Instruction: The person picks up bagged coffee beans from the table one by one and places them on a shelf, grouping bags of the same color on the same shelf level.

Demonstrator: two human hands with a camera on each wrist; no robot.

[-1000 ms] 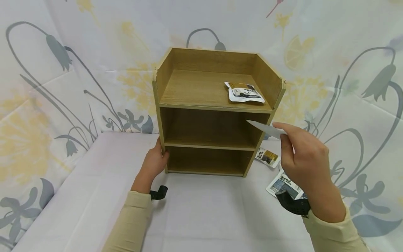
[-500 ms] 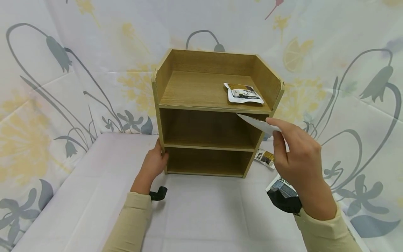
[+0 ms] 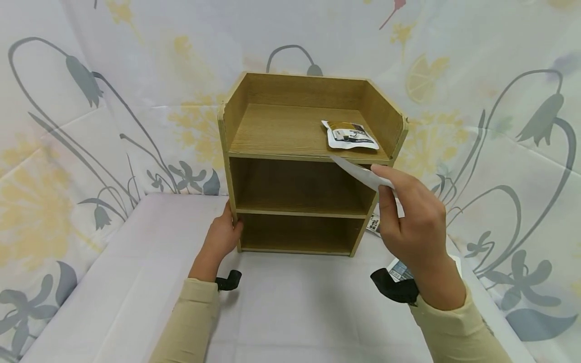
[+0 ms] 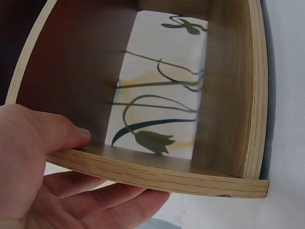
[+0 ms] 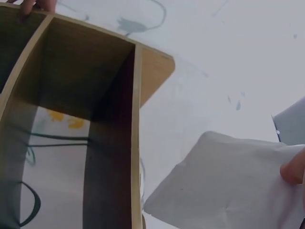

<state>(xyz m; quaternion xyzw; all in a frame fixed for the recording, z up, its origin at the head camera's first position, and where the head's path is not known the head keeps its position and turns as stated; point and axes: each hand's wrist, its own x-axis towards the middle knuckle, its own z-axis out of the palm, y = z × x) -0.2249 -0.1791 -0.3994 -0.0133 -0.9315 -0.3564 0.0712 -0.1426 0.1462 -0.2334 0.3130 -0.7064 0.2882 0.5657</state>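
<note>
A small wooden shelf (image 3: pixel 286 131) stands upright on the white cloth, with an upper deck and two compartments below. My left hand (image 3: pixel 220 234) grips its left side panel low down; the left wrist view has the thumb inside the panel and the other fingers outside. In my right hand (image 3: pixel 415 222), thumb and fingers pinch a flat packet (image 3: pixel 358 174) in front of the shelf's right part, level with the upper compartment. Its plain white face (image 5: pixel 228 181) fills the lower right of the right wrist view. Another packet (image 3: pixel 348 136), white and brown, lies on the upper deck's right side.
Right of the shelf, a packet (image 3: pixel 374 224) lies on the cloth, partly behind the right hand. A blue and white packet (image 3: pixel 400 271) lies nearer, mostly covered by the right wrist. A flower-patterned cloth (image 3: pixel 91 151) hangs behind.
My right hand has moved left and slightly up with the packet, whose tip now reaches the upper deck's front edge in the head view. The left hand keeps its grip on the shelf.
</note>
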